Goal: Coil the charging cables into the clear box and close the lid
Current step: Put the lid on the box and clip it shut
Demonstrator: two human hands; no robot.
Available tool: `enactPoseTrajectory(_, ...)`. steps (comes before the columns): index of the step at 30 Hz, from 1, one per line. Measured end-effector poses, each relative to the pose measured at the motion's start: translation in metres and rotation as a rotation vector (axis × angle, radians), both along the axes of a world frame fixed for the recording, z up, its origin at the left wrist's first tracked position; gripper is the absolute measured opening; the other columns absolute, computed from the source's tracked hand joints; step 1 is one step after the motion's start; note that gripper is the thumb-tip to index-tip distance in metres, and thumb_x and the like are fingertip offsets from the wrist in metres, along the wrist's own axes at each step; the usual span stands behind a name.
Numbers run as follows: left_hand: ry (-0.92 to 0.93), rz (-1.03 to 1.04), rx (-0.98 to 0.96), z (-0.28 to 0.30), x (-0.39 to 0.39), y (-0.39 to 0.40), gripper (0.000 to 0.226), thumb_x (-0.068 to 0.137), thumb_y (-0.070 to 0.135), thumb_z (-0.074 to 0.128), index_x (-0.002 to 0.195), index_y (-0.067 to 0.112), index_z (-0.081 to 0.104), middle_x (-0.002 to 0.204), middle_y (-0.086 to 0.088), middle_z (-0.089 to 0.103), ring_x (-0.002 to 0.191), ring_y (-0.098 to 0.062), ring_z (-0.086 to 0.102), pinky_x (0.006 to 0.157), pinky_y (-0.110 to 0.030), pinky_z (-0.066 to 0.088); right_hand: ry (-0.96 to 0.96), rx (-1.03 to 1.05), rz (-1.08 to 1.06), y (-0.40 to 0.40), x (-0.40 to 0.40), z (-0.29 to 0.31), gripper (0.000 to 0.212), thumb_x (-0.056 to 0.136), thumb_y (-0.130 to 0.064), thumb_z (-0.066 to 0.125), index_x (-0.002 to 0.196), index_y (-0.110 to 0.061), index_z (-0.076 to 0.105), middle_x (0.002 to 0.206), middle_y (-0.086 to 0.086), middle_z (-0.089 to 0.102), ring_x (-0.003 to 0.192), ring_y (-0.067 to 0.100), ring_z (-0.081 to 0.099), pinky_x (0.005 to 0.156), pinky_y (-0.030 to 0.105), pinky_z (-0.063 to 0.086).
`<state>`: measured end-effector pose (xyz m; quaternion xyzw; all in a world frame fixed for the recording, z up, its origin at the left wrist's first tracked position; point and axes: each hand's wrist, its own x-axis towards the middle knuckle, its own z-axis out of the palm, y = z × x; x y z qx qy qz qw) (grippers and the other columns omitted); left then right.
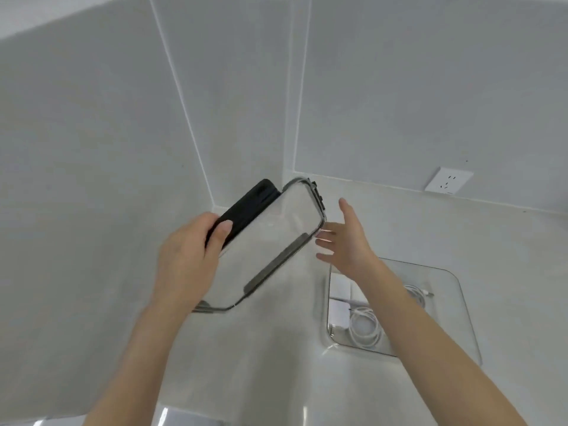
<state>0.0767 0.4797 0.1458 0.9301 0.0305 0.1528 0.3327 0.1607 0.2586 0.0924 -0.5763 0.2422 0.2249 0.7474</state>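
My left hand [190, 259] grips the clear lid [276, 229] by its left edge and holds it tilted in the air; the lid has grey latch flaps and a black piece at its top left. My right hand [347, 238] is open with spread fingers, just right of the lid's far edge; I cannot tell whether they touch. The clear box [461, 305] stands open on the counter at the lower right, partly under my right forearm. Inside it lie coiled white charging cables [365, 329] and white chargers [339, 309].
The pale counter [261, 348] meets grey walls in a corner behind the lid. A white wall socket [448, 181] sits low on the right wall above the counter.
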Motion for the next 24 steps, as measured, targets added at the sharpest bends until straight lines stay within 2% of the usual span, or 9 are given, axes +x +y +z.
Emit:
enactPoseTrajectory(1,-0.069,-0.054,0.095,0.01,-0.004,-0.011,0.025,0.096,0.031,0.041,0.076,0.018,0.049,0.057,0.01,0.042,0.056,-0.01,0.043,0.051,-0.027,0.034,0.033,0.027,0.03,-0.016,0.001,0.006,0.074,0.082,-0.068,0.037,0.122,-0.008,0.051,0.115,0.013,0.056,0.111,0.032,0.054,0.096,0.049,0.043)
enactPoseTrajectory(3,-0.193,-0.187,0.257,0.017,-0.009,-0.034,0.034,0.095,0.036,0.033,0.075,0.016,0.051,0.06,0.01,0.044,0.062,-0.014,0.039,0.048,-0.024,0.033,0.083,0.17,0.112,-0.046,-0.001,0.015,0.075,0.077,-0.071,0.044,0.12,-0.01,0.05,0.119,0.021,0.057,0.105,0.042,0.061,0.085,0.053,0.051)
enactPoseTrajectory(7,-0.318,-0.398,0.451,0.0,-0.013,-0.09,0.056,0.098,0.041,0.016,0.07,0.014,0.056,0.063,0.002,0.055,0.067,-0.011,0.043,0.049,-0.022,0.031,0.075,0.403,0.077,-0.104,-0.014,0.02,0.061,0.058,-0.039,0.079,0.107,-0.015,0.051,0.113,0.011,0.059,0.086,0.032,0.069,0.07,0.04,0.059)
enactPoseTrajectory(10,-0.422,-0.488,0.468,-0.02,-0.018,-0.124,0.049,0.099,0.037,0.024,0.067,0.016,0.055,0.062,0.003,0.054,0.065,-0.011,0.042,0.06,-0.026,0.032,0.03,0.367,0.001,-0.142,-0.028,0.021,0.025,0.065,-0.022,0.065,0.085,-0.009,0.054,0.101,0.024,0.067,0.083,0.038,0.069,0.065,0.038,0.06)
enactPoseTrajectory(12,-0.431,-0.56,0.447,-0.034,-0.02,-0.143,0.042,0.095,0.036,0.034,0.066,0.016,0.056,0.061,0.003,0.053,0.066,-0.011,0.036,0.061,-0.025,0.032,0.025,0.31,-0.019,-0.162,-0.039,0.023,0.016,0.076,-0.015,0.048,0.09,-0.008,0.046,0.092,0.032,0.069,0.079,0.044,0.069,0.058,0.036,0.06)
enactPoseTrajectory(14,-0.403,-0.611,0.422,-0.047,-0.024,-0.162,0.037,0.091,0.037,0.042,0.066,0.016,0.057,0.061,0.004,0.053,0.066,-0.01,0.035,0.059,-0.023,0.034,0.001,0.205,-0.054,-0.18,-0.048,0.021,0.017,0.082,-0.013,0.038,0.098,-0.01,0.041,0.087,0.029,0.071,0.073,0.042,0.07,0.054,0.034,0.06)
enactPoseTrajectory(18,-0.29,-0.603,0.139,-0.058,-0.025,-0.183,0.041,0.091,0.047,0.041,0.077,0.017,0.064,0.077,0.005,0.062,0.081,-0.006,0.047,0.075,-0.021,0.038,-0.033,0.232,-0.153,-0.212,-0.067,0.011,0.022,0.085,-0.014,0.036,0.107,-0.014,0.041,0.09,0.024,0.073,0.075,0.041,0.071,0.052,0.034,0.059)
enactPoseTrajectory(21,-0.136,-0.194,-0.131,-0.061,-0.016,-0.184,0.043,0.086,0.045,0.047,0.11,0.012,0.06,0.118,-0.002,0.055,0.112,-0.013,0.042,0.097,-0.022,0.03,-0.061,0.271,-0.2,-0.231,-0.079,0.003,0.026,0.086,-0.015,0.034,0.11,-0.016,0.044,0.094,0.023,0.073,0.08,0.041,0.07,0.053,0.034,0.058)
enactPoseTrajectory(24,0.312,0.113,-0.5,-0.067,0.002,-0.179,0.055,0.086,0.038,0.058,0.131,0.01,0.043,0.131,-0.005,0.045,0.119,-0.02,0.043,0.104,-0.03,0.032,-0.084,0.294,-0.207,-0.242,-0.088,-0.004,0.029,0.086,-0.015,0.031,0.11,-0.019,0.047,0.095,0.02,0.073,0.078,0.039,0.071,0.055,0.034,0.059)
